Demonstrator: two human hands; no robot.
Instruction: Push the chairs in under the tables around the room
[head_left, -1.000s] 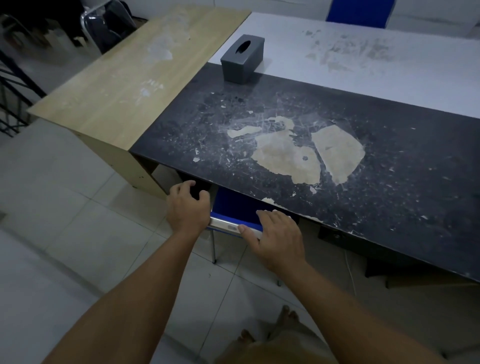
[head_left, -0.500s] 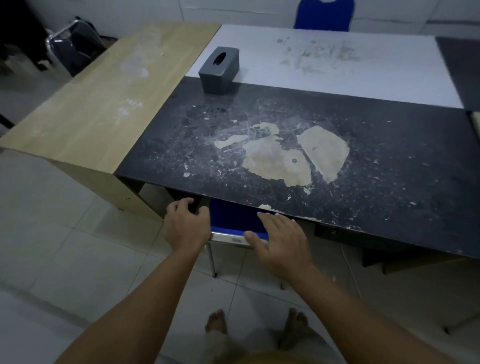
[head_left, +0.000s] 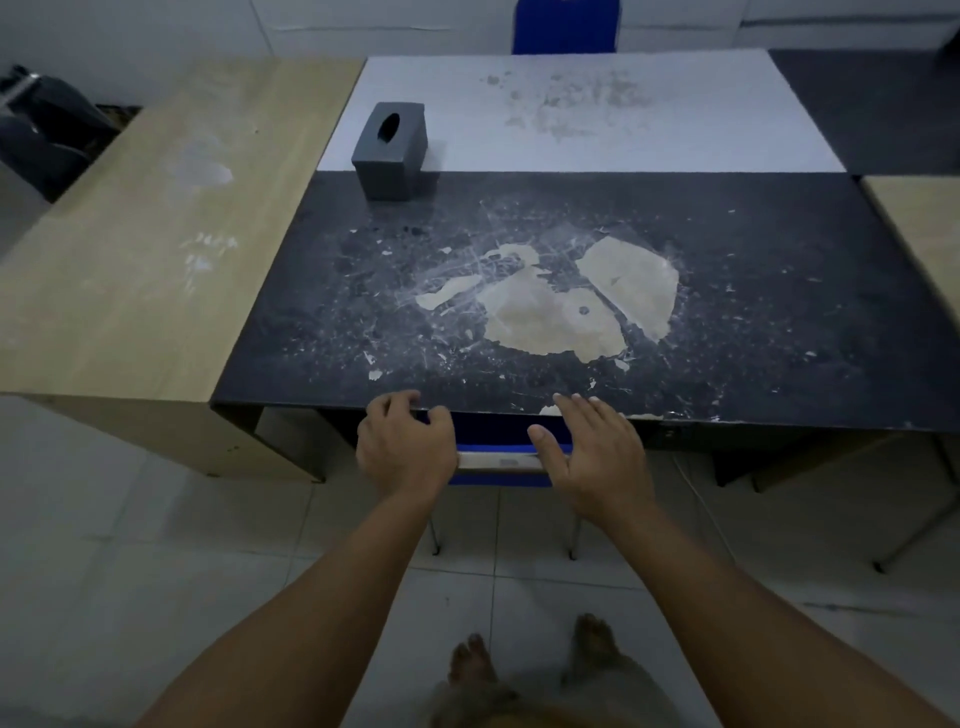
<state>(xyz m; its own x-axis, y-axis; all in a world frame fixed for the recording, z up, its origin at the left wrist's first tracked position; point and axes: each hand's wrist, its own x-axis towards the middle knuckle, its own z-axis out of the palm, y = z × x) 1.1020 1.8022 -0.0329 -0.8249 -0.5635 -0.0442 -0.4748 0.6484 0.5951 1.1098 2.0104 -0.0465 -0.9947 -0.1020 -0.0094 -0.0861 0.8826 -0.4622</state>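
Pressing against the top of the blue chair (head_left: 503, 441) backrest at the near edge of the dark desk (head_left: 779, 332), with most of the chair tucked beneath and only the back's upper rail and two thin legs showing. Curling the left hand (head_left: 405, 447) over the rail's left end, fingers bent around it; laying the right hand (head_left: 597, 457) flat and spread on the right end, palm down, not gripping, thumb along the rail. Sitting deeper under the desk edge than half a second ago, with less blue showing between the hands. Facing the desk more squarely than before, so its near edge runs almost level. Resting near the far left corner of the dark desk: a grey tissue box (head_left: 390, 150), unmoved. Adjoining: a pale wood desk (head_left: 156, 249) on the left, a white desk (head_left: 675, 130) behind, with a second blue chair (head_left: 565, 26) at its far edge. Standing barefoot on the tiled floor (head_left: 130, 571) below.
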